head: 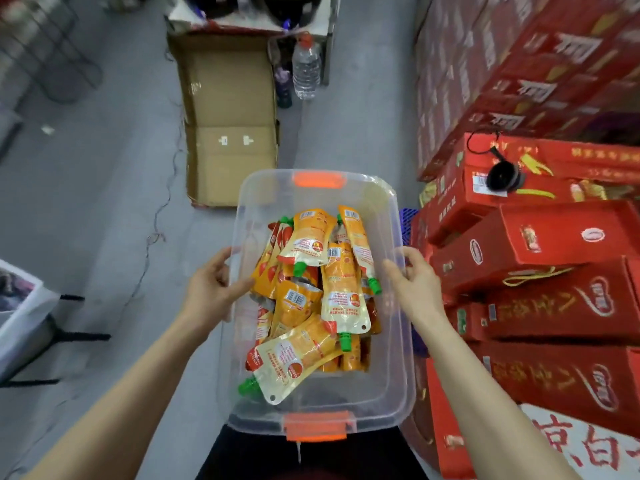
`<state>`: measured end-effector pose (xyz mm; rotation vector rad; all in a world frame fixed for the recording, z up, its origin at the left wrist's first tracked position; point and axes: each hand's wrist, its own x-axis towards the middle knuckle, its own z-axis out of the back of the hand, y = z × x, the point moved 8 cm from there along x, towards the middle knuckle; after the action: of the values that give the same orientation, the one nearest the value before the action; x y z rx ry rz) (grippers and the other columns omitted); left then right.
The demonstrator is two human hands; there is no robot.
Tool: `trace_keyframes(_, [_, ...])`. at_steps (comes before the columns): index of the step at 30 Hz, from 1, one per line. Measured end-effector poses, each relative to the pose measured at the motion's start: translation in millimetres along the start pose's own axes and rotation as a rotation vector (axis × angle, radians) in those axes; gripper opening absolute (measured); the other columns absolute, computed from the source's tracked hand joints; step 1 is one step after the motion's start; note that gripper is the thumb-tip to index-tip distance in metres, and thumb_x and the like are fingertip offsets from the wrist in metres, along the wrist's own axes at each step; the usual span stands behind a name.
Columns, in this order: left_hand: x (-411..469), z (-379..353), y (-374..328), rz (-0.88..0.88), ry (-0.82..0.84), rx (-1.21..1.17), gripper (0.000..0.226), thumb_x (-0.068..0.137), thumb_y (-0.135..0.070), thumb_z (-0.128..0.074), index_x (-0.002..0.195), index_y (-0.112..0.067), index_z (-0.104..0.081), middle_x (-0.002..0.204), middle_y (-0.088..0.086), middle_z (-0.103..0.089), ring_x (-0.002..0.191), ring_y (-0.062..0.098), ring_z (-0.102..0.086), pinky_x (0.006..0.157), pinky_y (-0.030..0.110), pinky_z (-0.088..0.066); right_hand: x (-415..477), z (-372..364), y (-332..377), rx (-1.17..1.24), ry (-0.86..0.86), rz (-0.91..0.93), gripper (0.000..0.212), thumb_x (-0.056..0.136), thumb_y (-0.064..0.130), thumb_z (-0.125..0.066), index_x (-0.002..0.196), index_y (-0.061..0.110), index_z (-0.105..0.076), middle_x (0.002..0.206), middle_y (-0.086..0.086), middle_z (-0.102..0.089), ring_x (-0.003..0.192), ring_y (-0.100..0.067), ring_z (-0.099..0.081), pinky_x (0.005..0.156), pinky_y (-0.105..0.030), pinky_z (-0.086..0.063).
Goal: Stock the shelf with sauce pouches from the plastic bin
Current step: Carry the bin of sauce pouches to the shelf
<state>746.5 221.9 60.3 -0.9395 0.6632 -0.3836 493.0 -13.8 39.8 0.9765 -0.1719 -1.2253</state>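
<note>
1. Plastic bin point(367, 181): clear, lid off, with an orange latch point(318, 179) at each short end. We hold it level in front of us, above the floor point(104, 168), so that nothing slides out.
2. Left hand point(214, 289): clasps the left long rim, thumb hooked inside the wall.
3. Right hand point(414, 284): fingers curled over the right long rim (opposite grips balance the load).
4. Sauce pouches point(341, 296): orange-yellow with green caps, heaped loose inside the bin.
5. Shelf: not in view. We judge that stocking has not begun.
6. Surroundings: red cartons point(554, 244) stacked close on our right, an opened cardboard box point(228, 133) flat on the floor ahead, and a water bottle point(305, 69) beyond it.
</note>
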Motion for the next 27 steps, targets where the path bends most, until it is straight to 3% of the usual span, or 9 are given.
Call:
trace_keyframes(3, [53.0, 0.2, -29.7, -0.001, -0.014, 0.016, 0.057, 0.082, -0.016, -0.074, 0.134, -0.017, -0.051, 0.056, -0.001, -0.034, 0.043, 0.023, -0.042, 0.034, 0.026, -0.037, 52.0, 8.1, 36.8, 0.044, -0.007, 0.031, 0.043, 0.087, 0.051, -0.057, 0.124, 0.031, -0.056, 0.103, 0.000, -0.069, 0.101, -0.023, -0.064, 0.093, -0.049, -0.051])
trace_keyframes(5, [178.1, -7.9, -89.4, -0.001, 0.009, -0.047, 0.060, 0.082, -0.016, -0.074, 0.137, -0.018, -0.049, 0.058, -0.001, -0.039, 0.045, 0.021, -0.044, 0.034, 0.025, -0.037, 170.0, 21.0, 93.8, 0.022, -0.045, -0.019, 0.049, 0.082, 0.055, -0.056, 0.125, 0.032, -0.057, 0.103, 0.002, -0.069, 0.104, -0.023, -0.063, 0.096, -0.050, -0.050])
trace_keyframes(8, [203.2, -13.5, -107.3, 0.000, 0.041, -0.070, 0.063, 0.082, -0.014, -0.074, 0.139, -0.018, -0.047, 0.065, -0.002, -0.056, 0.048, 0.016, -0.055, 0.032, 0.023, -0.038, 196.2, 26.5, 107.1, 0.032, -0.024, 0.013, 0.045, 0.087, 0.042, -0.063, 0.130, 0.026, -0.058, 0.106, -0.003, -0.070, 0.110, -0.024, -0.061, 0.101, -0.049, -0.047])
trace_keyframes(13, [371.6, -38.6, -183.1, -0.019, 0.146, -0.061, 0.064, 0.081, -0.015, -0.075, 0.138, -0.023, -0.048, 0.073, 0.006, -0.062, 0.055, 0.016, -0.055, 0.040, 0.026, -0.042, 332.0, 47.2, 167.0, 0.095, -0.115, -0.074, 0.053, 0.090, 0.031, -0.067, 0.140, 0.022, -0.053, 0.120, -0.011, -0.068, 0.110, -0.020, -0.062, 0.092, -0.029, -0.044])
trace_keyframes(15, [432.9, -51.0, -222.9, -0.064, 0.192, -0.068, 0.053, 0.081, -0.011, -0.074, 0.127, -0.029, -0.054, 0.068, -0.010, -0.066, 0.059, 0.006, -0.058, 0.051, 0.026, -0.049, 387.7, 60.5, 188.3, 0.100, -0.144, -0.106, 0.056, 0.089, 0.034, -0.068, 0.142, 0.024, -0.051, 0.115, -0.008, -0.069, 0.107, -0.020, -0.064, 0.094, -0.031, -0.047])
trace_keyframes(17, [488.6, -65.0, -262.8, -0.109, 0.228, -0.030, 0.047, 0.082, -0.006, -0.072, 0.109, -0.039, -0.054, 0.060, -0.023, -0.065, 0.051, -0.004, -0.056, 0.045, 0.014, -0.046, 440.1, 71.1, 207.0, 0.098, -0.143, -0.112, 0.057, 0.089, 0.037, -0.067, 0.142, 0.026, -0.051, 0.109, -0.005, -0.071, 0.100, -0.019, -0.065, 0.094, -0.036, -0.050])
trace_keyframes(22, [643.6, -98.4, -351.0, -0.161, 0.219, 0.012, 0.050, 0.078, -0.012, -0.078, 0.104, -0.050, -0.059, 0.063, 0.002, -0.051, 0.048, 0.016, -0.036, 0.038, 0.019, -0.030, 586.3, 107.0, 262.5, 0.133, -0.200, -0.104, 0.057, 0.091, 0.038, -0.065, 0.144, 0.023, -0.049, 0.129, -0.004, -0.065, 0.117, -0.024, -0.060, 0.104, -0.046, -0.046])
trace_keyframes(25, [732.7, -127.1, -398.0, -0.185, 0.234, 0.024, 0.047, 0.080, -0.007, -0.074, 0.094, -0.050, -0.062, 0.062, -0.016, -0.061, 0.043, 0.002, -0.041, 0.037, 0.014, -0.034, 688.4, 122.4, 291.4, 0.125, -0.164, -0.074, 0.056, 0.089, 0.044, -0.063, 0.141, 0.028, -0.051, 0.110, 0.008, -0.066, 0.106, -0.017, -0.062, 0.100, -0.048, -0.049])
trace_keyframes(27, [787.8, -143.7, -431.7, -0.160, 0.219, 0.022, 0.045, 0.081, -0.008, -0.074, 0.102, -0.045, -0.060, 0.055, -0.022, -0.060, 0.045, 0.000, -0.044, 0.040, 0.012, -0.037, 760.0, 134.7, 309.4, 0.124, -0.152, -0.071, 0.055, 0.088, 0.044, -0.063, 0.140, 0.029, -0.053, 0.108, 0.000, -0.072, 0.101, -0.019, -0.066, 0.096, -0.045, -0.052])
